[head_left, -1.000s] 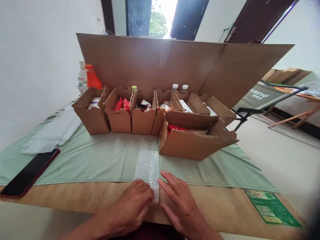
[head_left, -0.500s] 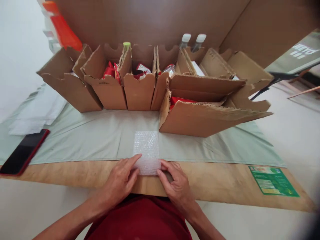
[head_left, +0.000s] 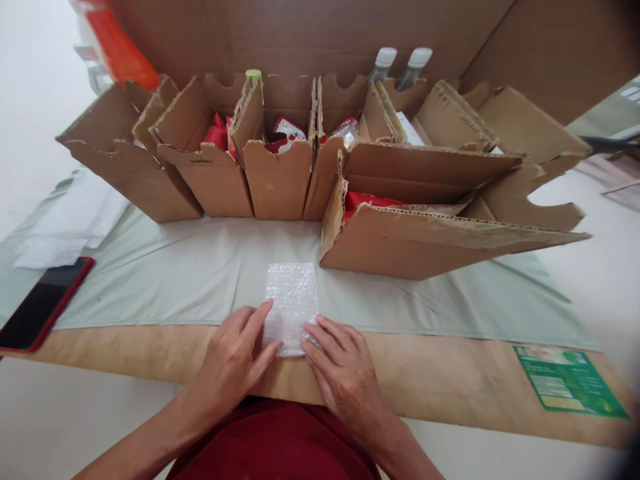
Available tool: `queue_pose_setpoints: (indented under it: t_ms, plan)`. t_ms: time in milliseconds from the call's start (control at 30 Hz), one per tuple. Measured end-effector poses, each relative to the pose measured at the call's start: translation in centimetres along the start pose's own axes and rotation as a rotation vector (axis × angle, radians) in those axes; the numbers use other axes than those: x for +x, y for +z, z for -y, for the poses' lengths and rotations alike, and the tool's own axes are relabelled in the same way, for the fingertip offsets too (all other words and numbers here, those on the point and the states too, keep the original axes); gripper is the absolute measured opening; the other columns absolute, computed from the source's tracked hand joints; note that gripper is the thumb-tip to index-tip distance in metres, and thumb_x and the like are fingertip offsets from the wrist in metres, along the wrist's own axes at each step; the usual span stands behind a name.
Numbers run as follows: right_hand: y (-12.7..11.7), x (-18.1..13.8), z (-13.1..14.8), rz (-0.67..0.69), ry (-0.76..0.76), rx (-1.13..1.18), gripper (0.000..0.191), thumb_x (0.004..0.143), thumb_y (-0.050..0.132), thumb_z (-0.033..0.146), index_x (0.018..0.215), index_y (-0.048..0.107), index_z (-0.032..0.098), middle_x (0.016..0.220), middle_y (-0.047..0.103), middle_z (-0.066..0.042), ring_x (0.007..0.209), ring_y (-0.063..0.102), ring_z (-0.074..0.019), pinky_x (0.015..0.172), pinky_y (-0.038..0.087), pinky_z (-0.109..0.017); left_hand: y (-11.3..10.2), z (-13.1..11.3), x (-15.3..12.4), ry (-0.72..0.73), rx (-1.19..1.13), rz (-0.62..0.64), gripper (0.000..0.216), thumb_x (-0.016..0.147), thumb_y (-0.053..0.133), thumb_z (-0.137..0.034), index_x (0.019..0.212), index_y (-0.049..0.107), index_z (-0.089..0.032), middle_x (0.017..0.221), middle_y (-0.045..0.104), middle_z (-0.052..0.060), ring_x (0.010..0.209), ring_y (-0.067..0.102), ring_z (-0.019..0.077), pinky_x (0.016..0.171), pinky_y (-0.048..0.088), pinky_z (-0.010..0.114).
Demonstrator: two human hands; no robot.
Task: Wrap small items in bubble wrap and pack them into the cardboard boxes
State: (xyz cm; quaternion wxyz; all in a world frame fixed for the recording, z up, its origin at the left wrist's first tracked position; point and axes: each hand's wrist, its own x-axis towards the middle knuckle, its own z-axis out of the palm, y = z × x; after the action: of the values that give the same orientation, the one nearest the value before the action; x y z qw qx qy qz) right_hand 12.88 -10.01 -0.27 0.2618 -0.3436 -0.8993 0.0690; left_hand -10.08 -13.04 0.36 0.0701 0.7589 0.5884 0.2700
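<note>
A small rectangular piece of bubble wrap [head_left: 291,287] lies flat, partly on the pale green cloth and partly on the bare wooden edge. My left hand [head_left: 237,350] rests at its left side, thumb and forefinger spread apart, the fingertips touching its edge. At the lower right corner my right hand [head_left: 343,363] has its fingers over the bubble wrap, which is bent up and creased there; the thumb is mostly hidden under the hand. Nothing else is in either hand.
Several open cardboard bins [head_left: 277,183] with red packets stand in a row behind. A wider cardboard box [head_left: 400,247] sits in front at right. A phone [head_left: 45,303] and stacked clear wrap [head_left: 70,227] lie left, a green card [head_left: 570,380] right. White-capped bottles [head_left: 385,59] stand behind.
My right hand has shifted left onto the bubble wrap's lower right corner, which is now bent up. My left hand stays at the left edge, slightly moved. The view has tilted a little.
</note>
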Motion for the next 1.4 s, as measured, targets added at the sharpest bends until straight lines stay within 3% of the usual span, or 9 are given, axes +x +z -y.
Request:
queue_pose_setpoints:
  t_ms: [100, 267, 467, 667, 800, 933, 1100, 1233, 1400]
  plan:
    - [-0.3, 0.5, -0.2, -0.011, 0.002, 0.06, 0.033, 0.094, 0.049, 0.001, 0.114, 0.068, 0.019, 0.118, 0.076, -0.008, 0.115, 0.066, -0.0258, 0.097, 0.048, -0.045, -0.7, -0.7, -0.7, 0.108, -0.036, -0.039, 0.047, 0.098, 0.062, -0.026, 0.143, 0.051, -0.021, 0.127, 0.066, 0.018, 0.116, 0.064, 0.0324, 0.096, 0.054, 0.047]
    - [-1.0, 1.5, -0.3, -0.002, 0.085, 0.168, 0.02, 0.1, 0.052, 0.007, 0.108, 0.068, 0.018, 0.093, 0.076, -0.005, 0.085, 0.068, -0.0207, 0.08, 0.05, -0.036, 0.0, -1.0, -0.9, 0.109, -0.194, -0.018, 0.039, 0.099, 0.052, -0.007, 0.136, 0.055, -0.021, 0.089, 0.072, 0.005, 0.079, 0.065, 0.0211, 0.077, 0.053, 0.037]
    - [-1.3, 0.7, -0.3, -0.184, 0.11, 0.097, 0.023, 0.1, 0.058, 0.013, 0.122, 0.064, 0.017, 0.114, 0.071, -0.012, 0.1, 0.066, -0.0245, 0.089, 0.049, -0.04, 0.8, -0.2, 0.2, -0.062, -0.281, 0.005, 0.037, 0.1, 0.052, -0.011, 0.134, 0.054, -0.023, 0.093, 0.073, 0.003, 0.078, 0.069, 0.0175, 0.072, 0.055, 0.029]
    - [-0.3, 0.5, -0.8, -0.02, -0.029, -0.017, 0.026, 0.098, 0.057, 0.008, 0.12, 0.067, 0.018, 0.124, 0.073, -0.01, 0.124, 0.06, -0.0301, 0.101, 0.043, -0.046, 1.4, 0.0, 0.8, -0.035, -0.131, -0.054, 0.032, 0.102, 0.053, -0.017, 0.133, 0.055, -0.023, 0.099, 0.071, 0.006, 0.084, 0.071, 0.0213, 0.075, 0.059, 0.033]
    - [-0.2, 1.6, -1.2, -0.024, -0.021, 0.006, 0.023, 0.1, 0.054, 0.009, 0.114, 0.068, 0.02, 0.113, 0.076, -0.007, 0.116, 0.064, -0.0278, 0.098, 0.044, -0.046, 0.6, -0.2, 0.2, 0.039, -0.118, -0.1, 0.031, 0.1, 0.06, -0.024, 0.131, 0.059, -0.022, 0.12, 0.068, 0.014, 0.112, 0.066, 0.0293, 0.095, 0.056, 0.044]
    - [-1.2, 2.0, -0.9, 0.044, 0.043, 0.156, 0.021, 0.103, 0.049, 0.012, 0.113, 0.066, 0.02, 0.102, 0.076, -0.005, 0.1, 0.066, -0.0224, 0.091, 0.048, -0.041, 0.1, -0.4, -0.8, 0.076, -0.193, -0.042, 0.034, 0.1, 0.055, -0.012, 0.133, 0.057, -0.022, 0.107, 0.071, 0.01, 0.103, 0.065, 0.0257, 0.091, 0.054, 0.042]
    - [-1.0, 1.7, -0.7, -0.033, 0.084, 0.019, 0.024, 0.104, 0.05, 0.016, 0.124, 0.064, 0.018, 0.118, 0.072, -0.012, 0.109, 0.063, -0.0278, 0.091, 0.047, -0.044, 1.4, 0.3, 0.6, 0.021, -0.095, -0.053, 0.028, 0.101, 0.055, -0.017, 0.129, 0.06, -0.019, 0.091, 0.07, 0.007, 0.086, 0.063, 0.0243, 0.08, 0.053, 0.041]
    - [-0.3, 2.2, -1.0, 0.034, 0.006, -0.1, 0.024, 0.101, 0.053, 0.015, 0.12, 0.067, 0.018, 0.126, 0.069, -0.014, 0.117, 0.06, -0.0313, 0.098, 0.045, -0.049, 1.6, 0.8, 2.1, -0.054, -0.027, -0.151, 0.024, 0.101, 0.055, -0.025, 0.123, 0.065, -0.021, 0.104, 0.07, 0.01, 0.094, 0.066, 0.0267, 0.084, 0.057, 0.043]
    - [0.1, 3.8, -2.0, -0.016, 0.044, 0.036, 0.021, 0.103, 0.051, 0.014, 0.114, 0.068, 0.019, 0.107, 0.076, -0.008, 0.103, 0.066, -0.0253, 0.09, 0.048, -0.043, 0.0, -0.1, -0.4, -0.354, -0.458, -0.22, 0.031, 0.098, 0.061, -0.029, 0.129, 0.063, -0.026, 0.105, 0.07, 0.008, 0.094, 0.07, 0.0221, 0.082, 0.062, 0.037]
